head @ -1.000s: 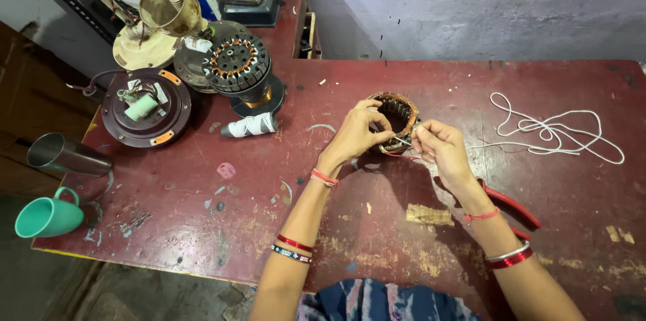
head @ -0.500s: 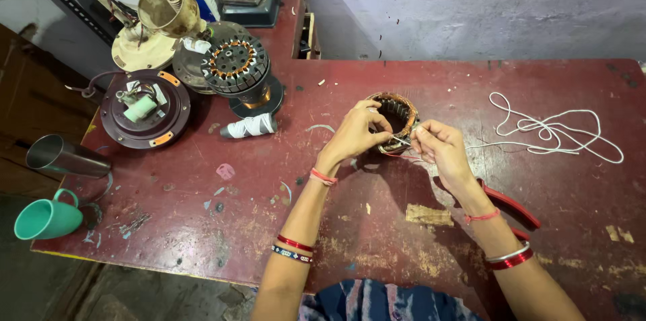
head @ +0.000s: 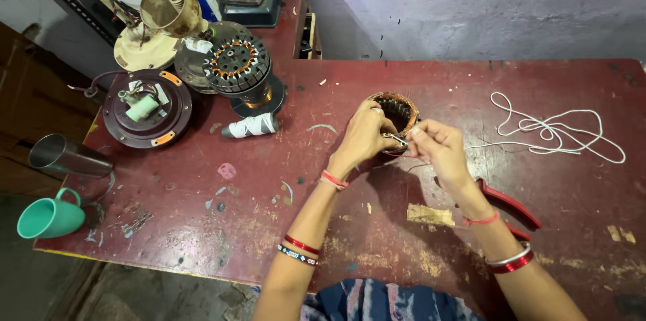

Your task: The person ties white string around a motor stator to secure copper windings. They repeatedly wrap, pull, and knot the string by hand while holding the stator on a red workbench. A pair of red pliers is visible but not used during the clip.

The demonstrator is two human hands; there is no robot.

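While both hands meet at the middle of the red table (head: 202, 227), the scene reads left to right:

Far left: a green mug (head: 47, 217) and a steel tumbler (head: 67, 156) lying on its side sit at the table's edge, well apart from the hands.
Left rear: a round dark motor housing (head: 145, 109), a wound stator on a stand (head: 239, 65) and a white tape roll (head: 250, 126).
Left hand (head: 363, 136): gripping the rim of the small copper-wound stator (head: 397, 112), steadying it on the table.
Right hand (head: 437, 149): fingertips pinched on a thin wire end just beside the stator.
Step in hand: working a wire at the winding, by the look of it.
Next move calls for: a steady hold and fine fingertip control.
Right: red-handled pliers (head: 511, 206) under the forearm; loose white cord (head: 558, 129) coiled near the far edge.
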